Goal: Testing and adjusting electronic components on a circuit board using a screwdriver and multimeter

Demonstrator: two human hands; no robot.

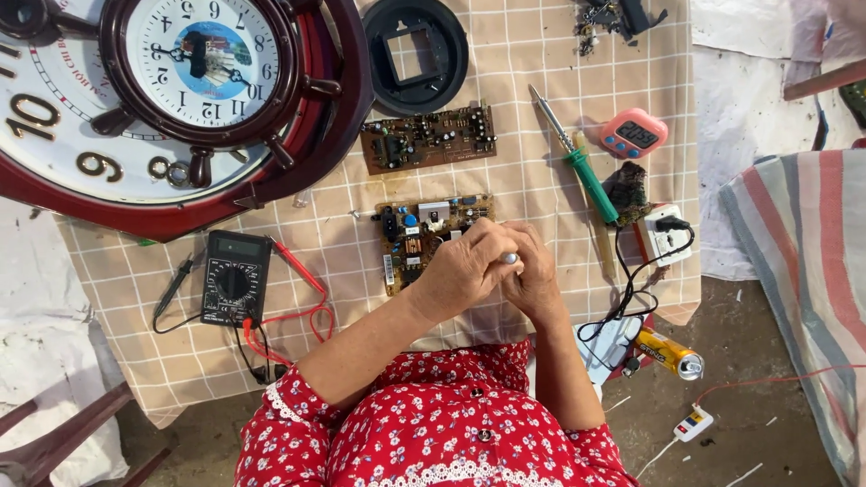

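**A:** Where are the hands, exactly?

**B:** Both meet over the near right corner of the brown rectangular circuit board with its blue and black parts (pixel 424 242), which lies flat on the beige checked cloth (pixel 541 189). The left hand (pixel 462 271) and right hand (pixel 534 281) are pressed together, fingers curled, pinching a small pale rounded piece (pixel 511 259) between the fingertips. What it is I cannot tell.

**A:** How would you judge good handling here?

**B:** Keep the wrists resting on the cloth so the pinch stays steady, and hold the piece low over the board, so that if it slips it lands close by.

**A:** Anything to mind nearby?

**B:** The green-handled soldering iron (pixel 577 160) lies just right of the board, with its cord running to the white socket block (pixel 666 236); the right forearm should stay off that. The black multimeter with red leads (pixel 234 276) sits well apart on the left.
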